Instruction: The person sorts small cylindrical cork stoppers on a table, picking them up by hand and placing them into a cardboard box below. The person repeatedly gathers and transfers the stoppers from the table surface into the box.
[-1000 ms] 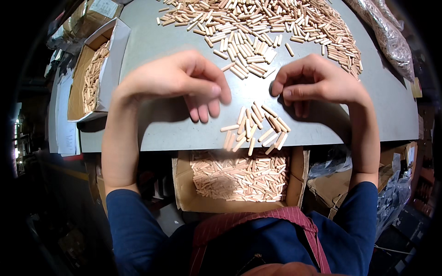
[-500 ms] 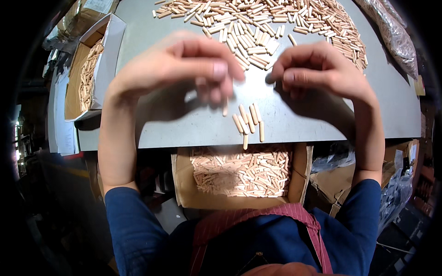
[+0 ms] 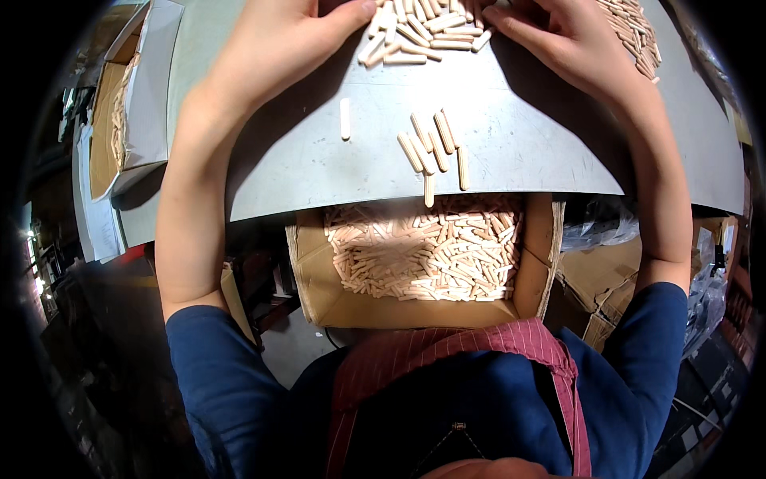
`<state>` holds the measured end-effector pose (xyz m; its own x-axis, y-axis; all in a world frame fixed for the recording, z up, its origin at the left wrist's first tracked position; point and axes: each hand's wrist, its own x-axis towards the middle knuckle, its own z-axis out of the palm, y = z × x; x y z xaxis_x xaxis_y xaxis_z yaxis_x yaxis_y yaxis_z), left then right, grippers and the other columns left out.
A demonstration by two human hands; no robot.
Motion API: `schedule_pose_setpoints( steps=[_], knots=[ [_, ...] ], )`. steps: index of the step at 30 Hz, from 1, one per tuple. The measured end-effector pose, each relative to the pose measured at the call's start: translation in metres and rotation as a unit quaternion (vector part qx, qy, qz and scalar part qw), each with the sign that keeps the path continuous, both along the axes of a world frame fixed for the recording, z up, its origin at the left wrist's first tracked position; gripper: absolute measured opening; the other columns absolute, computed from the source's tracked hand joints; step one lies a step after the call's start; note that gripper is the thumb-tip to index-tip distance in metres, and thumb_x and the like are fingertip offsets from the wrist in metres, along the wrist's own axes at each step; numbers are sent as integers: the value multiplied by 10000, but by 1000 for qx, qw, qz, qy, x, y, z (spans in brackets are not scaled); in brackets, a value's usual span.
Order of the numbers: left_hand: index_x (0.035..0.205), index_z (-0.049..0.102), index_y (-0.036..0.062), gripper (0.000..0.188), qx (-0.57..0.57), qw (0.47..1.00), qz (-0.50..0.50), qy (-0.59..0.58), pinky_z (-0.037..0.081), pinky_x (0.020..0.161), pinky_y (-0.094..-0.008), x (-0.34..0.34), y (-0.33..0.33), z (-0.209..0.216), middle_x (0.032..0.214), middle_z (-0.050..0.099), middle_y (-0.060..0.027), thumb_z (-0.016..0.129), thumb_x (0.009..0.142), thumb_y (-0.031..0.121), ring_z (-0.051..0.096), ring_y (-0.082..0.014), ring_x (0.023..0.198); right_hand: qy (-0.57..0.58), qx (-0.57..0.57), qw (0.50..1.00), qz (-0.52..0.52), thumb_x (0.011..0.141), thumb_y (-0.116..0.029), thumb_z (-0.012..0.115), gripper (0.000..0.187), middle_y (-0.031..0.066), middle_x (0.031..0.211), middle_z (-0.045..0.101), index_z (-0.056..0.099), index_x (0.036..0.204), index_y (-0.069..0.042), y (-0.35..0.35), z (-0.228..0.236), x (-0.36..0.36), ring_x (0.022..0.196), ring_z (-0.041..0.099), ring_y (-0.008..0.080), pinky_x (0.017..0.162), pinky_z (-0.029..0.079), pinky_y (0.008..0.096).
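Wooden dowels (image 3: 427,32) lie in a loose heap at the far side of the grey table (image 3: 535,160). My left hand (image 3: 279,36) rests at the heap's left edge, thumb stretched toward it. At the right edge is my right hand (image 3: 574,44), its thumb also reaching in to the dowels. The upper picture edge cuts off most fingers of both hands; no dowel is visibly gripped. Nearer the front edge lies a small group of dowels (image 3: 444,132), one jutting over the edge. A single dowel (image 3: 345,120) lies to their left.
Below the table edge, an open cardboard box (image 3: 415,313) holds many dowels. A white-sided box (image 3: 149,96) with more dowels stands at the left. Further dowels (image 3: 630,36) lie beyond my right hand. Cartons (image 3: 602,275) and clear plastic (image 3: 594,231) are at the lower right.
Both hands have moved forward from mid-table to the heap's sides. A dowel near my left hand's fingers now lies alone on the table. The view has shifted too.
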<state>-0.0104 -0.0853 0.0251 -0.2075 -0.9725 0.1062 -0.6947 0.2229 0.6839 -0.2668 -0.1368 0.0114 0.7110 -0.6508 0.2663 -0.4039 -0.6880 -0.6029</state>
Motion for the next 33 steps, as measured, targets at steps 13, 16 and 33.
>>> schedule_pose_setpoints(
  steps=[13,16,33],
  knots=[
    [1143,755,86,292,147,980,-121,61,442,579,-146,49,-4,22,847,698,28,642,1043,336,623,-16,713,-7,185,982,25,1024,-110,643,246,36,1058,747,727,1243,-35,-10,7,-24,799,671,78,704,564,239],
    [1017,711,72,270,258,963,-78,-20,495,516,-174,68,-14,31,731,700,8,620,1052,324,665,-52,613,36,254,966,12,1014,-116,648,220,30,1006,735,725,1198,-22,-17,14,-31,766,680,76,676,567,232],
    [1163,731,12,268,264,930,-174,189,466,656,-206,29,-3,10,887,716,-12,634,1031,225,608,-46,764,-16,392,916,77,1020,-140,645,198,32,877,719,727,1113,13,2,28,-18,757,660,85,682,545,250]
  ],
)
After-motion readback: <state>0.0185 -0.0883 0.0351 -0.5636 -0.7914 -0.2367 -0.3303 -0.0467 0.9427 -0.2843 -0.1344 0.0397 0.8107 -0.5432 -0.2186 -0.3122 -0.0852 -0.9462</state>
